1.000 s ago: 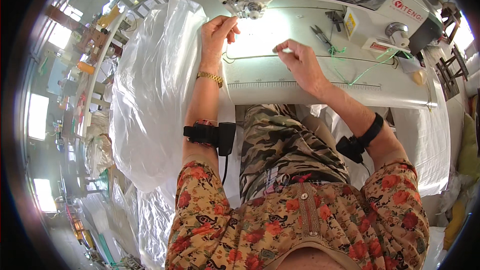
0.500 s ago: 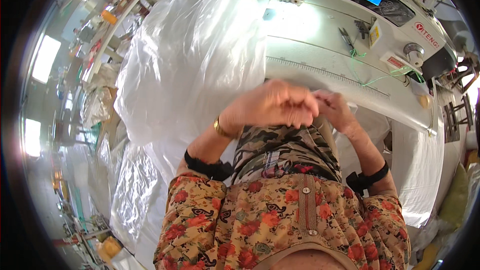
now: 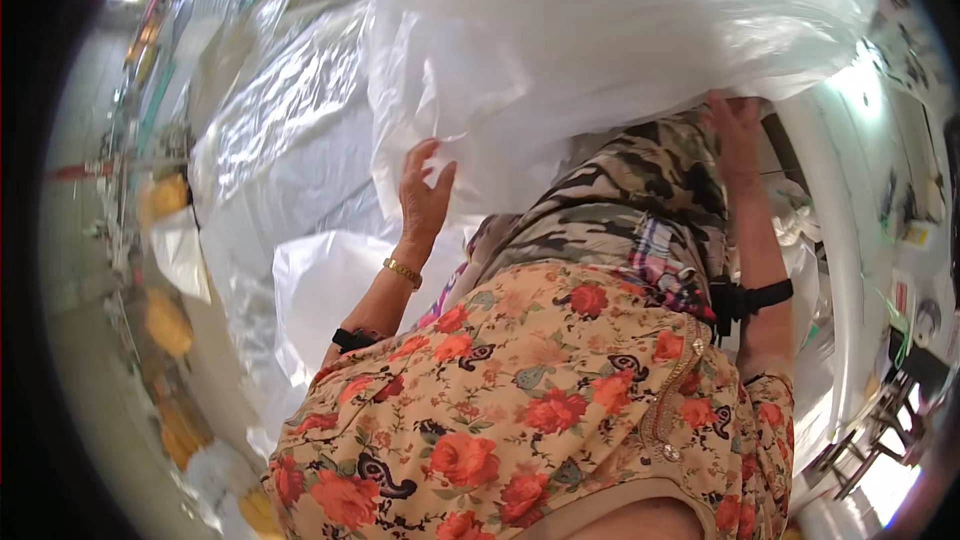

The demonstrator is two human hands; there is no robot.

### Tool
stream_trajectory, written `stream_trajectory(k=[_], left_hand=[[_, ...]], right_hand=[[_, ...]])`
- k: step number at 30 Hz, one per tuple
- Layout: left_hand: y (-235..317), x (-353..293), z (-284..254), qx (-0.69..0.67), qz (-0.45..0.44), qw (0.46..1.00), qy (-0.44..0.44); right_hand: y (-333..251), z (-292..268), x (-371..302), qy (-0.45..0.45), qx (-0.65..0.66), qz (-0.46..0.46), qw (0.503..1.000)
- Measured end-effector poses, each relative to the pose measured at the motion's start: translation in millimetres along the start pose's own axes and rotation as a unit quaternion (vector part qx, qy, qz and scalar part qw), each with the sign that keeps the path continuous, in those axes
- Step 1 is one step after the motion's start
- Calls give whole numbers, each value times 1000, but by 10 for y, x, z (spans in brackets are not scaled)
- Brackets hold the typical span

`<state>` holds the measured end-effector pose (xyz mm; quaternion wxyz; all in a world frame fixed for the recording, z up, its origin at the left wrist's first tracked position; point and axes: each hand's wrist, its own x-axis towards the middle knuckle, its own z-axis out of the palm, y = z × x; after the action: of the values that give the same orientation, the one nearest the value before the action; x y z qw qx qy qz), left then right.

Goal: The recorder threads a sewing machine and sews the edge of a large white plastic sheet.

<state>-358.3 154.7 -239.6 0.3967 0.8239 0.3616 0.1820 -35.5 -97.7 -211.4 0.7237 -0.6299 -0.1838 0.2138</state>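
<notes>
A large, thin, translucent white plastic sheet (image 3: pixel 620 30) spreads in loose folds across the far side of my lap. At its near left edge, my left hand (image 3: pixel 427 202) has its fingers curved and its thumb standing apart, with a gap between them. Whether its fingertips touch the plastic is hard to tell. My right hand (image 3: pixel 737 135), somewhat blurred, is at the sheet's near right edge beside my knee. Its fingers close on that edge, and their tips are partly hidden by the plastic. Camouflage trousers (image 3: pixel 620 180) show beneath the sheet.
More white plastic (image 3: pixel 325 280) lies to the left of my lap, by a pile of shiny clear plastic (image 3: pixel 290 90). The white sewing machine table (image 3: pixel 835 170) curves along the right. A dark stool (image 3: pixel 875 435) stands at the lower right.
The view has swung left, putting the sewing machine at the right rim. My hands, close together before, are now wide apart. The plastic sheet now extends across in front of me.
</notes>
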Motion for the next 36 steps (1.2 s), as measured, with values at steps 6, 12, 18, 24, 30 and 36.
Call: stream_trajectory(k=[6, 12, 18, 24, 30, 36], left_hand=[[-1249, -678, 527, 26, -130, 988, 74], [-744, -543, 1100, -280, -265, 923, -8], [-798, -146, 1054, -244, -310, 919, 14], [281, 186, 630, -435, -162, 886, -4], [310, -138, -255, -722, 56, 667, -175], [582, -19, -290, -604, 62, 779, -155]], right_hand=[[-166, 211, 178, 25, -53, 63, 996], [-378, 478, 158, 35, -93, 39, 994], [-210, 424, 345, 78, -130, 25, 988], [-473, 639, 391, 135, 46, -4, 990], [-656, 1051, 997, 160, 39, -124, 979], [-658, 2088, 1361, 18, -191, 137, 972]])
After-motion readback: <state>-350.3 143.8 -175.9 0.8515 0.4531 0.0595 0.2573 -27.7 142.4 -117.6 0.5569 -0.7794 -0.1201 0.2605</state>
